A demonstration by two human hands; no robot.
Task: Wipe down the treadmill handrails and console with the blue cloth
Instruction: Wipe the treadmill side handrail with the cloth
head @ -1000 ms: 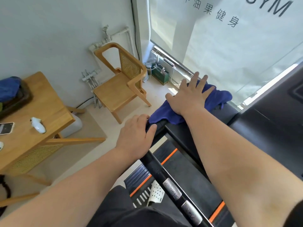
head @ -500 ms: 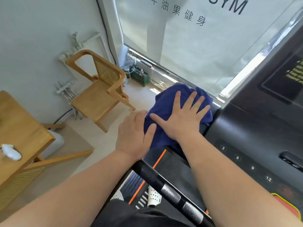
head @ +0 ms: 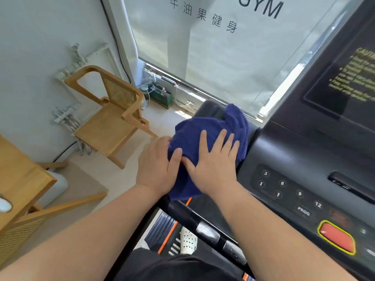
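The right hand [head: 213, 165] lies flat, fingers spread, pressing the crumpled dark-blue terry cloth [head: 205, 128] onto the black treadmill handrail [head: 211, 234]; the left hand [head: 156, 165] curls around the cloth's left edge

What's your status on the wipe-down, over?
Right hand flat on cloth, left hand gripping its edge. Cloth bunched at rail's front end, beside console. Nothing in the way.

cloth [head: 211, 130] — deep blue, plain terry | console [head: 304, 159] — matt black, white key numerals, yellow caution lettering | stop button [head: 335, 237] red, yellow rim | handrail [head: 203, 222] black with silver patches | chair [head: 113, 116] honey wood, woven cane back | shoe [head: 187, 242] white, dotted holes
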